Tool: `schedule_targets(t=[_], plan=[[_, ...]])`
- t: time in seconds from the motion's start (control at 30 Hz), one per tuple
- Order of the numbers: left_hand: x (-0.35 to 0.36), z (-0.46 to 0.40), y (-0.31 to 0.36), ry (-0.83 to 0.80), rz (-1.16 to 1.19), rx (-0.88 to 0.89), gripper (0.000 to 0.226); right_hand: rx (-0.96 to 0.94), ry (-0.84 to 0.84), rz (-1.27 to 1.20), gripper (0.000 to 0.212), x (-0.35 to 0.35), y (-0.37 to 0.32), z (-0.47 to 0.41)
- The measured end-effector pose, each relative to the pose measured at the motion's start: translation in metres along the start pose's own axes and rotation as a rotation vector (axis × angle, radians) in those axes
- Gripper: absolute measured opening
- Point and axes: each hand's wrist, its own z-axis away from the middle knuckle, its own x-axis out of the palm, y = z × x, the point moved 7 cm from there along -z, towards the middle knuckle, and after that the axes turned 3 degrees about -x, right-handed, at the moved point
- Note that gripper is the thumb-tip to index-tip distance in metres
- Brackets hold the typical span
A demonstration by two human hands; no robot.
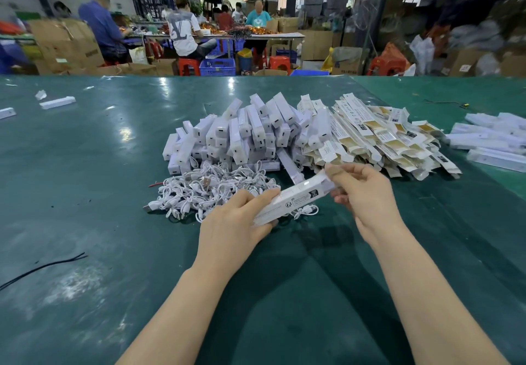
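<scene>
Long white cardboard box with black print (296, 198): smooth paperboard, faint sheen. Heap of white oblong plastic units (242, 134): moulded, smooth, semi-gloss. Tangle of white cables (207, 191): smooth plastic sheathing. Stack of flat unfolded cartons (384, 139): white printed card outside, matt buff card inside. Dark green table cover (85, 179): glossy, reflecting lamps, scuffed dull and whitish in patches. Thin black wire (42, 268): plastic-coated, matt.
</scene>
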Motion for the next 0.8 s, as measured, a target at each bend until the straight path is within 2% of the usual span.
schedule_targets(t=[0.13,0.23,0.33,0.4,0.5,0.6,0.7,0.8], plan=[[-0.001,0.001,0.002,-0.023,0.052,-0.029,0.053,-0.112,0.088,-0.059,0.021,-0.011,-0.015,-0.002],[-0.003,0.001,0.002,-0.02,0.001,0.016,0.051,-0.059,0.18,-0.128,0.004,-0.029,-0.015,-0.003],[-0.006,-0.001,-0.01,-0.013,0.033,-0.065,0.047,-0.062,0.269,-0.291,0.009,-0.05,-0.019,-0.006],[-0.004,-0.002,-0.015,-0.047,0.136,-0.129,0.053,-0.122,0.214,-0.33,0.007,-0.05,-0.028,-0.006],[0.0,-0.003,-0.017,-0.079,0.322,-0.171,0.064,-0.17,0.081,-0.339,0.025,-0.038,-0.035,-0.004],[0.002,-0.004,-0.023,-0.103,0.325,-0.191,0.066,-0.22,0.01,-0.261,0.03,-0.032,-0.039,-0.003],[0.011,-0.003,-0.024,-0.21,0.272,-0.18,0.068,-0.275,0.042,-0.23,0.028,-0.033,-0.041,-0.002],[0.015,-0.004,-0.027,-0.242,0.359,-0.237,0.055,-0.31,0.167,-0.35,0.015,-0.045,-0.043,-0.002]])
